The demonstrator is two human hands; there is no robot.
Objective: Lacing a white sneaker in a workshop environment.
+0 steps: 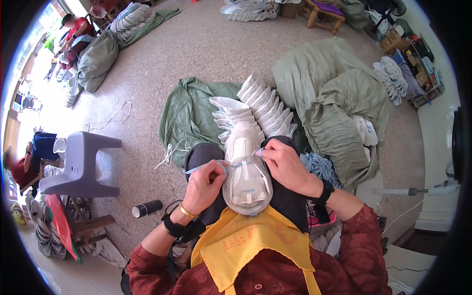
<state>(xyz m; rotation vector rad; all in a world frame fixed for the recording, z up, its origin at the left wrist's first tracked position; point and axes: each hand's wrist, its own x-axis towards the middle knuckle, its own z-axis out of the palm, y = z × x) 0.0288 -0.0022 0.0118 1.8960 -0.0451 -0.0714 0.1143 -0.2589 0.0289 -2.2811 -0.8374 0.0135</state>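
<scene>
A white sneaker [247, 189] rests across my thighs, heel toward me and toe pointing away. Light-blue shoelace [191, 171] runs through its front eyelets. My left hand [202, 188] is at the shoe's left side, fingers closed on one lace end. On the other side, my right hand [285, 164] pinches the opposite end between thumb and finger. Just past the toe, white shoe uppers [235, 114] stand nested in a row, with a second nested row [265, 108] beside it on a green cloth sack [189, 115].
Large grey-green sacks [327, 93] lie to the right, one with white shoes showing. A bundle of blue laces [319, 167] hangs by my right knee. Left are a grey plastic stool [81, 164] and a black cylinder [146, 208]. Other people [81, 28] sit at far left.
</scene>
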